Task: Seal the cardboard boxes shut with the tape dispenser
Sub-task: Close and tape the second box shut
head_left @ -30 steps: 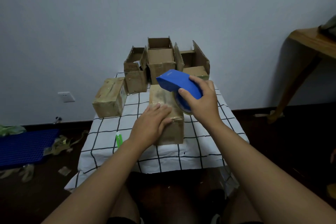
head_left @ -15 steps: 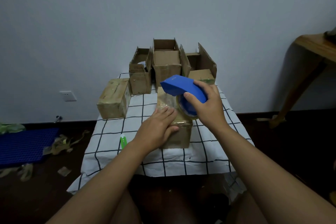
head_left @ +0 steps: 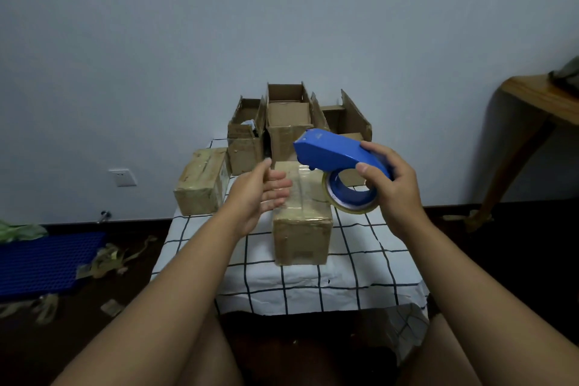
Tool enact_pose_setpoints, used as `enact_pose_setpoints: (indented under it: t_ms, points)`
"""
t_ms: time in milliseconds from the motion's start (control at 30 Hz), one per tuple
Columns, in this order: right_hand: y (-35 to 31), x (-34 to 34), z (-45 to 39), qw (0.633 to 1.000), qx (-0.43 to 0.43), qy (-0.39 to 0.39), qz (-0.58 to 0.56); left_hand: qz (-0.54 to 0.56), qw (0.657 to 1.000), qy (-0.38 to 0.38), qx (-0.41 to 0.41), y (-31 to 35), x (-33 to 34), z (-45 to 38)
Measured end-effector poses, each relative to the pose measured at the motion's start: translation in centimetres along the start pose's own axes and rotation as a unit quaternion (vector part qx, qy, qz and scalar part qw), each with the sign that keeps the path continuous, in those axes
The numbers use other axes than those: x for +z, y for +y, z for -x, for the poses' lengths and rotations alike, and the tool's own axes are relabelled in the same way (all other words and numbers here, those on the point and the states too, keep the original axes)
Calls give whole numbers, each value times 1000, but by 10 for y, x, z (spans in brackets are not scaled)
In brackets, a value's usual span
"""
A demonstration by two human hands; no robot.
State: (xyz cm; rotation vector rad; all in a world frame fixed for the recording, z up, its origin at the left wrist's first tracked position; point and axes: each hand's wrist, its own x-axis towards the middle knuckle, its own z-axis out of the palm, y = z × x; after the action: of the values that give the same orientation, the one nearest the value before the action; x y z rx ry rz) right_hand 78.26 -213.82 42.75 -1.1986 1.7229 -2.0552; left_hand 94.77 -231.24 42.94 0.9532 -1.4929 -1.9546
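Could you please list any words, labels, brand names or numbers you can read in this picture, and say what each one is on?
None can be read.
Tape dispenser: a small embossed mark near its front end, too small and blurred to read.
Taped box on the left: a pale label on its side, illegible.
Open boxes at the back: no legible print.

Head-worn view, forward and down over checked table [head_left: 360, 260].

Checked-cloth table [head_left: 354, 263] under cardboard boxes [head_left: 302, 222]
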Motion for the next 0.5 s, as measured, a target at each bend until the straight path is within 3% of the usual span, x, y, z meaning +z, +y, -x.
enact_pose_setpoints:
  t_ms: [100, 233, 400, 500]
  points:
    - [-2, -6, 2, 999, 13, -19, -30, 26, 993, -84, -77, 14, 0, 5]
    - [0, -12, 5, 997, 32, -31, -63, 74, 978, -134, -140, 17, 4, 10]
    - [2, -15, 6, 996, 51, -30, -72, 177, 961, -149, -152, 6, 12, 11]
    - [-1, -17, 3, 996, 46, -44, -60, 186, 963, -131, -148, 6, 12, 7]
